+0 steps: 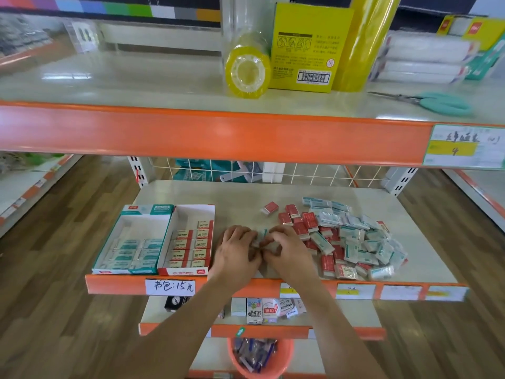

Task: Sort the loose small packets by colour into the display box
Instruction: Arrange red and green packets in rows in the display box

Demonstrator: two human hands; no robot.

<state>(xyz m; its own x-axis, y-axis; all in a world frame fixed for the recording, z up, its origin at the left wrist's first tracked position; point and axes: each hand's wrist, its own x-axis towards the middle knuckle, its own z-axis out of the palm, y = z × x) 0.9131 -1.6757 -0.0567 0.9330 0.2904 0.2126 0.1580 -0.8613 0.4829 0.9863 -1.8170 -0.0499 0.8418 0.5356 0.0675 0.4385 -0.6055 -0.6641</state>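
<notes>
We hold a teal packet (261, 236) between our left hand (237, 248) and right hand (291, 248), fingers curled on it. Display boxes (153, 269) sit left; the loose pile (349, 239) lies right on the shelf (246, 195).

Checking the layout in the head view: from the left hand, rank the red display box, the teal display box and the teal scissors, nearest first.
From the left hand:
1. Red display box, just to its left on the same shelf.
2. Teal display box, further left, beyond the red one.
3. Teal scissors, upper shelf, far right.
</notes>
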